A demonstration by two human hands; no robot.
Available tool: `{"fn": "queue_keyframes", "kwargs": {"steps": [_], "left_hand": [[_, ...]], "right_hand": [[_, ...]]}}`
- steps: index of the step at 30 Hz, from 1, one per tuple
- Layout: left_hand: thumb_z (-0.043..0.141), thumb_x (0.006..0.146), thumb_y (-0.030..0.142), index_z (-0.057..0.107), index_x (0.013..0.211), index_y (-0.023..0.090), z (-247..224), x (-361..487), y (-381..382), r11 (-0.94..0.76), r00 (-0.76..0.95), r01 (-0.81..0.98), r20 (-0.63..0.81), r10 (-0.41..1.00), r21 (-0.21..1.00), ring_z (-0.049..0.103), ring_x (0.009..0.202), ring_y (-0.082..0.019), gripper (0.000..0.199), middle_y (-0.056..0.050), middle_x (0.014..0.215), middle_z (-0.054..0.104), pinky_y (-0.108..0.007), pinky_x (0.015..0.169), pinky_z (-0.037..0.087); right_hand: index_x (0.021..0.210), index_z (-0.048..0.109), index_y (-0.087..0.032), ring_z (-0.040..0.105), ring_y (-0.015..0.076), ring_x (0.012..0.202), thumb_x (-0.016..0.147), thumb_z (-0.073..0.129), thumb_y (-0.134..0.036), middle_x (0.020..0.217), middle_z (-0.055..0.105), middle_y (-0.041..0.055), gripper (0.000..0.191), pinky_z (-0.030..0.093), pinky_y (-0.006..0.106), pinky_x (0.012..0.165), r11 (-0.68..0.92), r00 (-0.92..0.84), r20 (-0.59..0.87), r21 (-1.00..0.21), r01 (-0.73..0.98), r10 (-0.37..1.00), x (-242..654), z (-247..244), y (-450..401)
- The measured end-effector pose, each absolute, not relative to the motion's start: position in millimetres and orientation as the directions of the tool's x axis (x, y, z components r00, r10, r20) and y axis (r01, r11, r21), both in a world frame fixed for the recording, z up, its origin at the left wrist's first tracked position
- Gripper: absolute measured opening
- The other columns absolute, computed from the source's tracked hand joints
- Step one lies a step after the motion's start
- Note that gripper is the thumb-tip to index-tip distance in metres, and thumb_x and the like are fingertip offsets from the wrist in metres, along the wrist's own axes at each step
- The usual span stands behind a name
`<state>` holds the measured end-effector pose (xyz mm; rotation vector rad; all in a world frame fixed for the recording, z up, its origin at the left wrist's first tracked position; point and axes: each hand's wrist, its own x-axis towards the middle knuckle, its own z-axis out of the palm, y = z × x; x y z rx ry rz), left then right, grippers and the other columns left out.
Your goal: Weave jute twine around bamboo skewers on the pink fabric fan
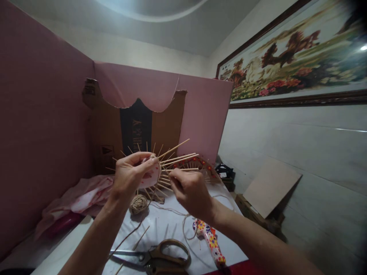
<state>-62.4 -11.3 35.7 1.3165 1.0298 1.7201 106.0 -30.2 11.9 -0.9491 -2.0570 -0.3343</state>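
My left hand (132, 171) is closed on a small round disc (154, 178), pale with red marks, its thumb and fingers pinching the top edge. Thin wooden sticks (179, 157) fan out from the disc on all sides like rays. Brown twine runs along the disc's right edge among the sticks. Just right of it, my right hand (191, 188) is closed in a pinch among the sticks, apparently on the twine; its fingertips are partly hidden. A ball of twine (138, 204) lies on the table below the disc, with loose strands trailing.
Large scissors (172, 254) lie at the table's front, beside loose sticks. A flower-patterned tool (212, 241), perhaps a glue gun, is at right. Cut cardboard (168, 130) leans against the pink panel (205, 114) behind. Crumpled pink cloth (86, 196) lies at left.
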Motion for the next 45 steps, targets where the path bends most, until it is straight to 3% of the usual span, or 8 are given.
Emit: {"fn": "queue_keyframes", "kwargs": {"steps": [4,18,28,31,36,38,41,45], "left_hand": [[0.084,0.05,0.037,0.075,0.074,0.017,35.0,-60.1,-11.2,-0.402,-0.195,-0.122,0.375,0.906,0.907,0.057,0.052,-0.012,0.032,-0.001,0.062,0.066,-0.02,0.045,0.046],[0.081,0.057,0.033,0.075,0.072,0.021,32.2,-62.2,-8.6,-0.499,-0.258,-0.036,0.474,0.842,0.866,0.056,0.054,-0.009,0.02,0.001,0.062,0.065,-0.017,0.048,0.043],[0.078,0.061,0.034,0.076,0.075,0.021,30.9,-60.5,-13.7,-0.522,-0.225,0.156,0.545,0.808,0.838,0.061,0.061,-0.012,0.019,0.001,0.065,0.068,-0.018,0.053,0.044],[0.077,0.061,0.033,0.076,0.077,0.02,30.8,-61.8,-14.8,-0.515,-0.188,0.189,0.545,0.817,0.836,0.062,0.062,-0.014,0.02,0.0,0.067,0.069,-0.019,0.053,0.044],[0.081,0.055,0.031,0.075,0.071,0.019,36.3,-62.6,-17.8,-0.488,-0.168,0.057,0.49,0.855,0.871,0.056,0.054,-0.01,0.02,0.001,0.062,0.066,-0.017,0.048,0.04],[0.081,0.054,0.032,0.075,0.07,0.019,37.5,-62.3,-17.3,-0.482,-0.194,-0.001,0.473,0.86,0.876,0.054,0.052,-0.009,0.022,0.001,0.061,0.065,-0.016,0.046,0.039],[0.081,0.056,0.033,0.075,0.073,0.018,36.0,-61.9,-14.0,-0.499,-0.231,-0.011,0.484,0.844,0.866,0.055,0.053,-0.009,0.023,0.001,0.061,0.066,-0.016,0.048,0.04],[0.081,0.058,0.034,0.075,0.075,0.019,32.7,-60.7,-11.2,-0.533,-0.269,-0.018,0.51,0.817,0.846,0.056,0.056,-0.009,0.024,0.001,0.064,0.066,-0.016,0.05,0.041]], "right_hand": [[0.071,0.053,-0.019,0.051,0.0113,0.051,0.083,0.047,-0.012,0.059,0.059,-0.0012,0.015,0.031,0.026,0.054,0.686,-0.44,0.771,0.007,0.728,0.46,99.9,0.6,-28.2],[0.079,0.057,-0.017,0.058,0.0125,0.058,0.089,0.046,-0.016,0.064,0.063,0.0013,0.015,0.036,0.026,0.057,0.636,-0.362,0.82,-0.003,0.772,0.443,113.1,15.1,-38.0],[0.08,0.065,-0.016,0.056,0.0141,0.061,0.087,0.05,-0.015,0.07,0.064,0.0044,0.017,0.038,0.026,0.056,0.484,-0.426,0.881,0.285,0.827,0.208,128.5,60.4,-51.2],[0.08,0.066,-0.016,0.057,0.014,0.064,0.086,0.052,-0.019,0.072,0.065,0.0045,0.016,0.039,0.026,0.058,0.531,-0.346,0.9,0.163,0.831,0.265,137.1,78.3,-45.5],[0.067,0.064,-0.014,0.051,0.0102,0.049,0.078,0.066,-0.029,0.057,0.061,0.0004,0.019,0.037,0.022,0.047,0.606,-0.181,0.633,-0.56,0.564,0.753,155.8,97.4,-23.7],[0.066,0.063,-0.013,0.049,0.0095,0.047,0.077,0.066,-0.031,0.055,0.059,-0.0004,0.021,0.037,0.022,0.045,0.576,-0.151,0.587,-0.656,0.488,0.795,157.3,92.2,-23.4],[0.07,0.064,-0.015,0.049,0.0096,0.048,0.083,0.061,-0.029,0.054,0.058,-0.0012,0.02,0.036,0.023,0.047,0.665,-0.086,0.808,-0.414,0.622,0.583,148.0,71.3,-37.3],[0.078,0.066,-0.015,0.059,0.013,0.059,0.087,0.053,-0.018,0.066,0.067,0.0037,0.016,0.04,0.026,0.059,0.658,-0.302,0.887,-0.003,0.753,0.349,123.3,33.5,-54.9]]}}
